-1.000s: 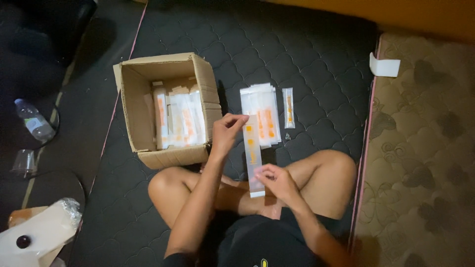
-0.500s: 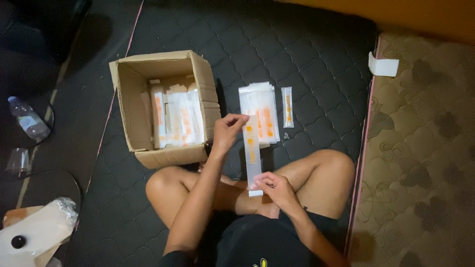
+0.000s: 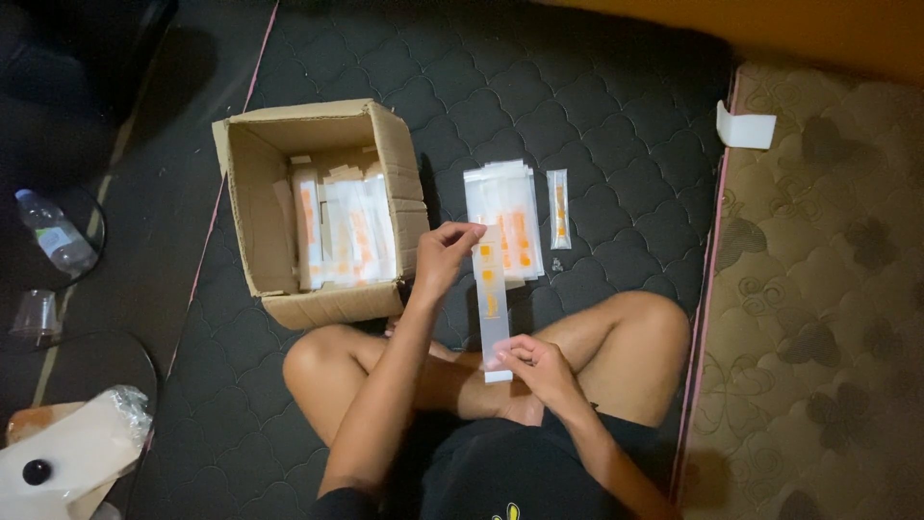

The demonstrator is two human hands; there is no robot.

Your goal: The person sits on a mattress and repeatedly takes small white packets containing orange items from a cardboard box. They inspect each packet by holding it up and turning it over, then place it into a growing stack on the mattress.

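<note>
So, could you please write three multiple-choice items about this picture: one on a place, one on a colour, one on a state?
1. Where does the cardboard box stand?
A. On the person's lap
B. On the dark quilted mat, ahead of the knees on the left-hand side
C. On the beige patterned surface

2. What colour are the marks on the long clear packet?
A. Orange
B. Green
C. Blue

3. How is the long clear packet held?
A. It lies loose on the mat
B. One hand alone holds it
C. The left hand pinches its top and the right hand its lower end

Answers:
1 B, the box rests on the mat beside the left knee.
2 A, orange patches show through the clear wrap.
3 C, fingers of both hands close on opposite ends.
</note>
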